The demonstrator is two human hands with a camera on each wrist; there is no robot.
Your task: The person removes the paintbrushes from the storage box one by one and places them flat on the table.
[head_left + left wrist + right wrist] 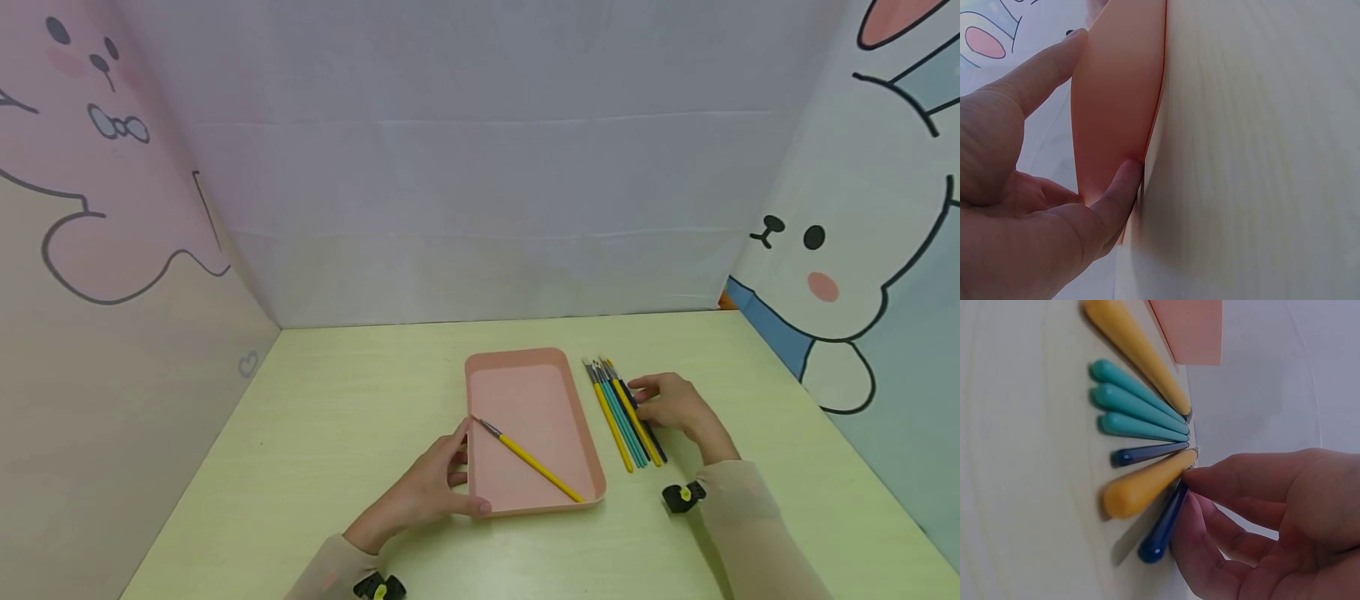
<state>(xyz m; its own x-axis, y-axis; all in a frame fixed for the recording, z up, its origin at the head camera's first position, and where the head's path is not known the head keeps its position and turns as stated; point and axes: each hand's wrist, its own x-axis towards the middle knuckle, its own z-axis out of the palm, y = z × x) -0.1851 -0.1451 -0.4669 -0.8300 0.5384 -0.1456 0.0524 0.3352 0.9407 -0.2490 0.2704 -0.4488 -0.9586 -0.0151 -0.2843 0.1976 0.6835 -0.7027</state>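
Observation:
My left hand (426,485) grips the near left corner of a shallow pink tray (517,387), thumb at the near edge and fingers along the left side. One yellow paintbrush (536,465) lies slanted in the tray, its bristle end on the left rim. To the right of the tray, my right hand (673,407) pinches a dark blue paintbrush (1163,528) between thumb and fingers, at the right end of a row of brushes. Beside it lie yellow paintbrushes (1141,353), several teal paintbrushes (1138,401) and another dark blue one (1147,453).
The pale wooden table (337,400) meets a white back wall (480,183). Cartoon-printed panels stand at both sides. A black wrist strap piece (682,497) sits by the right sleeve, and another (378,587) by the left.

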